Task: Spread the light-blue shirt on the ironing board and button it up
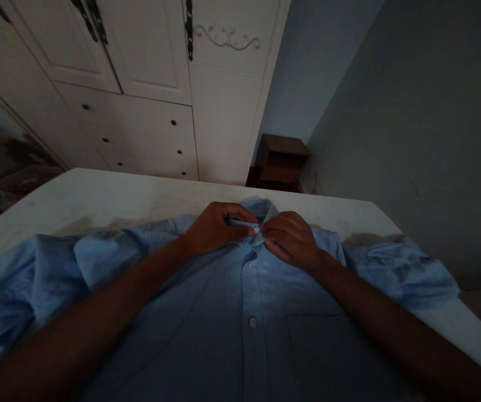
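Note:
A light blue button-up shirt (206,312) lies spread front side up, its collar at the far end and its sleeves out to both sides. At the collar, my left hand (219,226) pinches the shirt's edge between thumb and fingers. My right hand (293,237) grips the collar fabric from the other side, fingers bent together. Between the fingertips of both hands shows a small pale button (256,229). Farther down the front placket sits another button (252,321), beside a chest pocket (318,340). Part of the collar is hidden behind my hands.
Under the shirt is a white table (110,192), with cut corners at its far side. Beyond it stands a white wardrobe (152,67) with drawers and dark handles. A small brown cabinet (286,146) is by the wall. Dim clutter (1,195) lies at the left.

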A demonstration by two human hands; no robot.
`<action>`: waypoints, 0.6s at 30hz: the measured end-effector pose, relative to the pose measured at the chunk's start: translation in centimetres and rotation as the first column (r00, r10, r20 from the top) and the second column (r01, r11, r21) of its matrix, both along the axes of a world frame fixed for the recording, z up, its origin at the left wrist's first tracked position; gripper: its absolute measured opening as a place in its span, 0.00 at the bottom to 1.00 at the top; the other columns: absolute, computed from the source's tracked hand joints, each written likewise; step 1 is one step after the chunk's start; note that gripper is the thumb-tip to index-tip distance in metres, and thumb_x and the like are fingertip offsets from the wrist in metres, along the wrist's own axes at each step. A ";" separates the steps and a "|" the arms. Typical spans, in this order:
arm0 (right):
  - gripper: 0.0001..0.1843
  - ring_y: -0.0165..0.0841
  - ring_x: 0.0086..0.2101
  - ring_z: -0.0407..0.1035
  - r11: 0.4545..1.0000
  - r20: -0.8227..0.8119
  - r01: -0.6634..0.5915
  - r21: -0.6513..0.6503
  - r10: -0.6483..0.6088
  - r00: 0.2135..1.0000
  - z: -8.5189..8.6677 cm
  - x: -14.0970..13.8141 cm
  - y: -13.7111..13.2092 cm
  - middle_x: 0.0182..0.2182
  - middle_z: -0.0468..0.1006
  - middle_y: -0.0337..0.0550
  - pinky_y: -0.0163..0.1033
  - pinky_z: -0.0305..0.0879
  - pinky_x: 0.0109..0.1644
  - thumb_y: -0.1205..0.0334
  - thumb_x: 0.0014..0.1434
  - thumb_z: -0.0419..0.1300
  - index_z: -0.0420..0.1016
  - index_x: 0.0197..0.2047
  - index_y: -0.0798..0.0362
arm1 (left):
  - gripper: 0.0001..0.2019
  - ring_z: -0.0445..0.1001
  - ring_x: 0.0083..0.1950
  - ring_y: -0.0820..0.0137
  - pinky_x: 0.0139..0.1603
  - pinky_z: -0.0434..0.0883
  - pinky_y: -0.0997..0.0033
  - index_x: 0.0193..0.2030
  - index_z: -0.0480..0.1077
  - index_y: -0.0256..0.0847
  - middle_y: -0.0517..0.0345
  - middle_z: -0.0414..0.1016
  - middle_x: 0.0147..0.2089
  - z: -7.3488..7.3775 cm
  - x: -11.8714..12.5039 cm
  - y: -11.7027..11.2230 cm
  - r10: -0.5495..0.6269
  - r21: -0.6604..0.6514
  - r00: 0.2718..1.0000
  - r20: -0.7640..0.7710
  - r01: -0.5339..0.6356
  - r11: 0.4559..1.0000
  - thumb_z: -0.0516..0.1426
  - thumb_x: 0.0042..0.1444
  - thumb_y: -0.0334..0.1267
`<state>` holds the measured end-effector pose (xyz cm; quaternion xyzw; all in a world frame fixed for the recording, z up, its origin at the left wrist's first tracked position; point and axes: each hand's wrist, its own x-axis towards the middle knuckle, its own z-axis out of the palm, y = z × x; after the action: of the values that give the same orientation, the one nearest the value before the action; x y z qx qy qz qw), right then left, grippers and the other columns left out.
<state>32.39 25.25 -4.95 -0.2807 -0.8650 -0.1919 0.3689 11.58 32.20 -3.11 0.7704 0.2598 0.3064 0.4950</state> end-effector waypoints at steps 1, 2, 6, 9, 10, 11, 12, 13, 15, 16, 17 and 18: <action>0.06 0.34 0.36 0.73 1.000 0.000 0.001 0.008 -0.001 1.000 0.0 0.0 0.0 0.36 0.79 0.45 0.44 0.70 0.41 0.71 0.58 0.59 0.68 0.39 0.54 | 0.11 0.78 0.40 0.71 0.47 0.73 0.72 0.37 0.78 0.38 0.57 0.81 0.38 0.0 0.0 -0.1 0.012 0.019 1.000 0.000 -0.012 1.000 0.66 0.46 0.38; 0.06 0.34 0.35 0.73 1.000 -0.001 0.000 0.015 0.000 1.000 0.0 0.0 0.0 0.35 0.79 0.45 0.44 0.70 0.41 0.71 0.58 0.60 0.68 0.39 0.54 | 0.10 0.78 0.39 0.71 0.46 0.73 0.73 0.36 0.78 0.38 0.58 0.81 0.37 0.1 0.0 -0.1 0.023 0.036 1.000 -0.001 -0.023 0.999 0.66 0.46 0.38; 0.07 0.35 0.35 0.73 0.999 -0.003 0.004 0.036 -0.004 1.000 0.1 -0.1 -0.1 0.35 0.80 0.47 0.44 0.70 0.41 0.72 0.57 0.61 0.68 0.39 0.55 | 0.09 0.78 0.39 0.72 0.45 0.72 0.74 0.35 0.78 0.38 0.59 0.80 0.36 0.0 0.0 -0.3 0.049 0.080 0.999 -0.007 -0.049 0.996 0.66 0.47 0.39; 0.06 0.35 0.36 0.74 0.999 0.001 0.022 0.028 -0.022 1.000 0.1 -0.2 -0.1 0.37 0.80 0.46 0.44 0.70 0.42 0.71 0.58 0.60 0.68 0.38 0.54 | 0.08 0.77 0.39 0.71 0.45 0.71 0.73 0.35 0.78 0.38 0.58 0.80 0.37 0.1 0.1 -0.4 0.042 0.098 0.999 -0.017 -0.040 0.994 0.64 0.49 0.39; 0.06 0.34 0.37 0.74 0.999 0.003 0.028 0.023 -0.028 1.000 0.1 -0.2 -0.1 0.37 0.80 0.46 0.44 0.70 0.43 0.71 0.58 0.60 0.68 0.38 0.53 | 0.08 0.77 0.39 0.72 0.45 0.71 0.73 0.35 0.78 0.38 0.59 0.80 0.36 0.1 0.1 -0.5 0.040 0.106 0.999 -0.022 -0.038 0.994 0.64 0.50 0.39; 0.05 0.34 0.37 0.74 0.999 0.004 0.034 0.017 -0.034 0.999 0.1 -0.2 -0.1 0.38 0.80 0.46 0.44 0.70 0.43 0.70 0.58 0.60 0.68 0.37 0.53 | 0.07 0.77 0.39 0.72 0.45 0.71 0.73 0.34 0.77 0.38 0.59 0.80 0.36 0.2 0.1 -0.5 0.040 0.118 0.999 -0.026 -0.036 0.992 0.64 0.50 0.39; 0.05 0.34 0.37 0.74 0.999 0.004 0.038 0.011 -0.038 0.999 0.1 -0.2 -0.1 0.38 0.80 0.46 0.44 0.70 0.44 0.70 0.58 0.60 0.67 0.37 0.53 | 0.07 0.77 0.39 0.72 0.45 0.71 0.73 0.34 0.77 0.38 0.59 0.80 0.36 0.2 0.1 -0.5 0.037 0.131 0.999 -0.031 -0.033 0.991 0.63 0.51 0.39; 0.06 0.34 0.37 0.74 0.999 0.002 0.041 0.005 -0.041 0.999 0.1 -0.3 -0.1 0.38 0.80 0.46 0.44 0.70 0.44 0.70 0.58 0.60 0.67 0.37 0.53 | 0.07 0.76 0.39 0.72 0.46 0.70 0.72 0.34 0.77 0.38 0.59 0.80 0.36 0.2 0.1 -0.5 0.035 0.146 0.999 -0.035 -0.029 0.989 0.63 0.51 0.38; 0.06 0.34 0.38 0.75 0.999 -0.006 0.045 -0.007 -0.045 0.999 0.1 -0.4 -0.1 0.38 0.80 0.45 0.43 0.71 0.45 0.70 0.57 0.61 0.67 0.37 0.53 | 0.07 0.76 0.39 0.72 0.47 0.70 0.72 0.35 0.77 0.38 0.59 0.79 0.36 0.1 0.1 -0.4 0.027 0.174 0.999 -0.044 -0.019 0.985 0.63 0.51 0.38; 0.06 0.33 0.38 0.75 0.999 -0.010 0.044 -0.016 -0.044 0.999 0.1 -0.5 -0.1 0.38 0.80 0.45 0.43 0.71 0.45 0.70 0.57 0.61 0.67 0.37 0.53 | 0.07 0.76 0.39 0.72 0.48 0.70 0.71 0.35 0.77 0.39 0.59 0.79 0.37 0.0 0.0 -0.4 0.027 0.186 0.999 -0.046 -0.018 0.982 0.63 0.51 0.38; 0.06 0.33 0.39 0.75 0.999 -0.015 0.043 -0.024 -0.043 0.999 0.1 -0.5 -0.1 0.38 0.80 0.45 0.43 0.71 0.46 0.70 0.57 0.61 0.67 0.37 0.53 | 0.07 0.75 0.39 0.72 0.48 0.70 0.71 0.35 0.77 0.39 0.60 0.79 0.37 -0.1 0.0 -0.3 0.030 0.196 0.998 -0.049 -0.020 0.980 0.63 0.51 0.38; 0.06 0.33 0.39 0.75 0.999 -0.022 0.042 -0.030 -0.043 0.999 0.1 -0.5 -0.1 0.38 0.80 0.45 0.43 0.71 0.46 0.70 0.57 0.61 0.67 0.37 0.53 | 0.06 0.75 0.40 0.72 0.48 0.69 0.71 0.35 0.77 0.39 0.60 0.79 0.37 -0.3 0.0 -0.2 0.036 0.203 0.998 -0.051 -0.025 0.979 0.64 0.51 0.38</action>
<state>31.86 25.15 -4.89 -0.3067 -0.8574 -0.1837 0.3702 11.55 31.99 -3.40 0.8209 0.2522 0.3177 0.4020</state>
